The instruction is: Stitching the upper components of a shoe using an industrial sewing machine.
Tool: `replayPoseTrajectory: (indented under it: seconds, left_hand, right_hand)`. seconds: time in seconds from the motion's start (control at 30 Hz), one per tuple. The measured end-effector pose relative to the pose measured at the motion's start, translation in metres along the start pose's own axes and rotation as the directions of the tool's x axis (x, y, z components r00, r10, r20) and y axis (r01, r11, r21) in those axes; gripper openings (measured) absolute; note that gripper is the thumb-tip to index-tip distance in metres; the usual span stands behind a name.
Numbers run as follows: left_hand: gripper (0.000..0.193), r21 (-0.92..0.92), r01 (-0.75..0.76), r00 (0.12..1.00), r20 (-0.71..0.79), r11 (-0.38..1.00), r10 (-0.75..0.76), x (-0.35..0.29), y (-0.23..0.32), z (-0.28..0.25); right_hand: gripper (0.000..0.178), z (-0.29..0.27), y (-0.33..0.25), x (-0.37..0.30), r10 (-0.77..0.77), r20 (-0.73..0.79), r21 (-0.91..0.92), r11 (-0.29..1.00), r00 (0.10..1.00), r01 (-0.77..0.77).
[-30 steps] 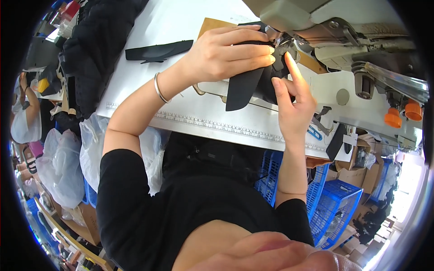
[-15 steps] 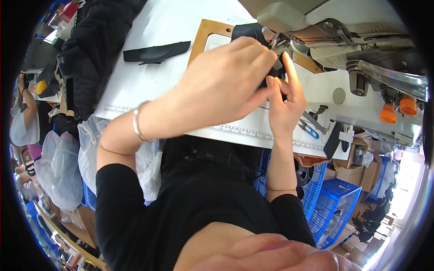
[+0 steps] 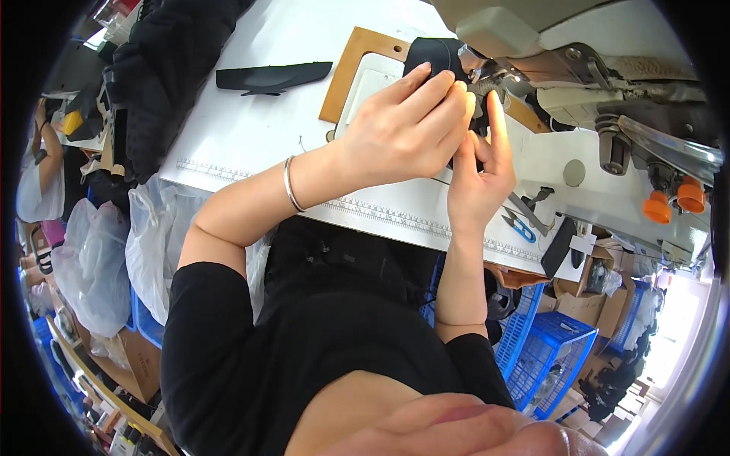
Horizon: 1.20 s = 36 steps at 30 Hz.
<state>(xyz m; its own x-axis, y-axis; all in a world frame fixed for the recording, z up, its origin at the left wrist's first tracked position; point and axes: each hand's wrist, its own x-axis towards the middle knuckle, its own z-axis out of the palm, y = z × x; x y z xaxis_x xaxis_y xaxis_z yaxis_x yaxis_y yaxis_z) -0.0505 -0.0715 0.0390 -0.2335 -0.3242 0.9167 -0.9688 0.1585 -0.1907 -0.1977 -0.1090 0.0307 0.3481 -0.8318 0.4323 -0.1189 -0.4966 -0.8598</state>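
A black T-shirt (image 3: 342,327) has a rounded neckline and short sleeves (image 3: 205,304) ending just above the elbows. A narrow, smooth silver-coloured bangle (image 3: 288,185) rings the wrist of the left hand (image 3: 407,137). The shadowed lap garment (image 3: 327,262) is probably black trousers.

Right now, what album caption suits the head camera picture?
Left hand, right hand and black fabric meet at a sewing machine.

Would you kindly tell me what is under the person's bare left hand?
A black fabric piece and a flat tan board show partly past the bare left hand; whatever lies directly beneath that hand is covered.
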Motion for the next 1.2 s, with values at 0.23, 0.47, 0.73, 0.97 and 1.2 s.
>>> replayPoseTrajectory:
  seconds: [0.23,0.47,0.73,0.97,1.2]
  left_hand:
    - [0.029,-0.067,-0.019,1.000,0.008,0.998,0.020,0.000,-0.010,-0.003]
    - [0.030,-0.119,-0.092,0.996,0.008,0.989,0.093,0.003,-0.024,0.001]
    - [0.030,-0.164,-0.147,0.988,0.015,0.975,0.151,0.006,-0.034,0.000]
    - [0.032,-0.160,-0.117,0.990,0.055,0.980,0.127,0.011,-0.027,-0.004]
    - [0.035,-0.159,-0.076,0.996,0.033,0.984,0.082,0.011,-0.023,-0.006]
  right_hand:
    - [0.057,0.005,-0.001,0.000,0.014,-0.028,0.004,1.000,0.999,-0.014]
    - [0.059,0.019,0.006,0.000,0.005,-0.110,0.099,0.995,0.994,0.006]
    - [0.061,0.026,0.003,-0.003,-0.012,-0.113,0.112,0.993,0.994,0.025]
    - [0.064,0.026,0.008,-0.003,-0.025,-0.124,0.135,0.990,0.992,0.042]
    - [0.070,0.028,0.013,-0.003,-0.077,-0.095,0.116,0.989,0.992,0.088]
